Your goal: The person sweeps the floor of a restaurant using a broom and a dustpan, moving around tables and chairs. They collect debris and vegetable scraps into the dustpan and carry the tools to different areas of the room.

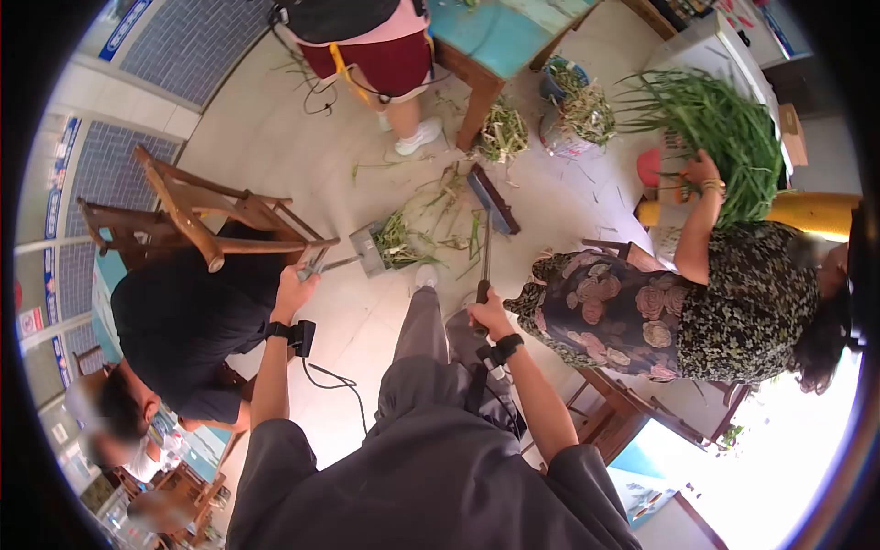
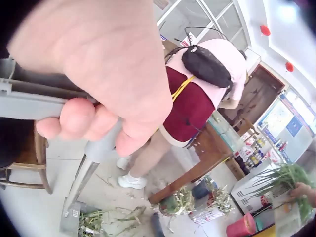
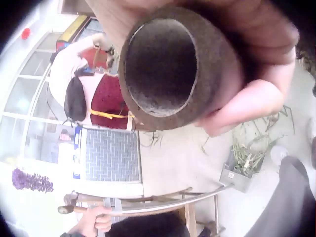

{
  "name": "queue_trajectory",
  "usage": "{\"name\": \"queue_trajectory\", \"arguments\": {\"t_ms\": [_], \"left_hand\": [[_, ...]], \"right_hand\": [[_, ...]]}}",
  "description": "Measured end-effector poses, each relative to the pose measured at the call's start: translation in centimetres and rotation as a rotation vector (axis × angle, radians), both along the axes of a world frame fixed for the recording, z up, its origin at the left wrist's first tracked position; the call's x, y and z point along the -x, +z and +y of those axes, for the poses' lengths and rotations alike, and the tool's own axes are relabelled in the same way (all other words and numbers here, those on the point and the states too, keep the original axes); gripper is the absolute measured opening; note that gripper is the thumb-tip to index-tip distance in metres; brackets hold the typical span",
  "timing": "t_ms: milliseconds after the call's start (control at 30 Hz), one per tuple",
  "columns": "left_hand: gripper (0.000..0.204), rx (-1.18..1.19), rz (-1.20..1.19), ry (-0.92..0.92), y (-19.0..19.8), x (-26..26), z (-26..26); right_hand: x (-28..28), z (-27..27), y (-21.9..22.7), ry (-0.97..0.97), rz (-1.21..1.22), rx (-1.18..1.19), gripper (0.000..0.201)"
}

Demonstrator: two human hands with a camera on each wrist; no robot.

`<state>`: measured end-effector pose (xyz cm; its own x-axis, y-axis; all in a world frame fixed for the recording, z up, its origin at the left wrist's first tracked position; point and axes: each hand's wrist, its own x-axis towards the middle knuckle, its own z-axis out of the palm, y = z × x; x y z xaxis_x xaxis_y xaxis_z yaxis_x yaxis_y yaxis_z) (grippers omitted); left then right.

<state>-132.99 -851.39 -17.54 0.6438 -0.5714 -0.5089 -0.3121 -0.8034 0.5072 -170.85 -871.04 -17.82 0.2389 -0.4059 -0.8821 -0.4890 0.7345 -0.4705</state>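
My left hand [image 1: 295, 291] grips the grey handle [image 2: 29, 106] of a long-handled dustpan [image 1: 368, 253]. Green and yellowed plant scraps [image 1: 399, 240] lie in and at the mouth of the pan on the floor. With curled fingers, my right hand [image 1: 492, 314] holds a broom by its dark handle [image 3: 217, 74], whose hollow round end faces the right wrist camera. The broom head [image 1: 493, 200] is down at the floor, to the right of the dustpan, with loose stalks [image 1: 449, 188] strewn between them. My shoe [image 1: 425, 276] is just below the pan.
A wooden chair [image 1: 215, 240] stands at left, beside a person in black [image 1: 192, 321]. Ahead, someone in dark red shorts [image 1: 390, 69] stands by a table [image 1: 500, 41]. Scrap-filled buckets [image 1: 559, 137] sit beyond the broom. At right, a person in floral clothes [image 1: 632, 307] touches long green leaves [image 1: 724, 128].
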Motion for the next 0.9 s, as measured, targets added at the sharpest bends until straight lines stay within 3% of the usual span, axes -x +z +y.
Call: {"name": "queue_trajectory", "arguments": {"t_ms": [167, 233, 267, 433, 500, 533, 633, 800, 900], "left_hand": [[0.039, -0.06, -0.014, -0.005, 1.3, 0.7, 1.8], [0.038, -0.137, 0.011, -0.02, 3.4, 1.4, 0.8], [0.038, -0.145, 0.018, -0.012, 3.1, 1.6, 1.3], [0.037, -0.065, -0.196, 0.024, 2.0, 2.1, 1.9], [0.037, -0.072, -0.17, 0.038, 2.4, 2.4, 1.7], [0.038, -0.078, -0.146, 0.044, 2.5, 2.4, 1.6], [0.038, -0.09, -0.134, 0.066, 2.9, 2.5, 1.7], [0.038, -0.038, -0.188, 0.086, 2.0, 3.9, 3.7], [0.037, -0.008, -0.213, 0.1, 1.9, 5.5, 4.7]], "right_hand": [[-0.6, 5.7, -1.0, 0.109, 0.004, 0.029, 0.072], [0.5, 8.5, -3.0, 0.321, 0.029, 0.162, 0.081], [-1.4, 7.1, 2.6, 0.375, 0.027, 0.052, 0.087], [-1.3, 6.9, 3.9, 0.54, -0.035, -0.072, 0.086], [-1.0, 4.9, 4.6, 0.577, -0.174, -0.201, 0.084], [-0.5, 3.5, 4.6, 0.583, -0.174, -0.199, 0.084], [2.2, -0.8, 5.1, 0.276, -0.223, -0.564, 0.08], [6.7, -4.3, 6.0, 0.189, -0.321, -0.629, 0.076], [7.7, -4.4, 7.4, 0.234, -0.306, -0.536, 0.074]]}}
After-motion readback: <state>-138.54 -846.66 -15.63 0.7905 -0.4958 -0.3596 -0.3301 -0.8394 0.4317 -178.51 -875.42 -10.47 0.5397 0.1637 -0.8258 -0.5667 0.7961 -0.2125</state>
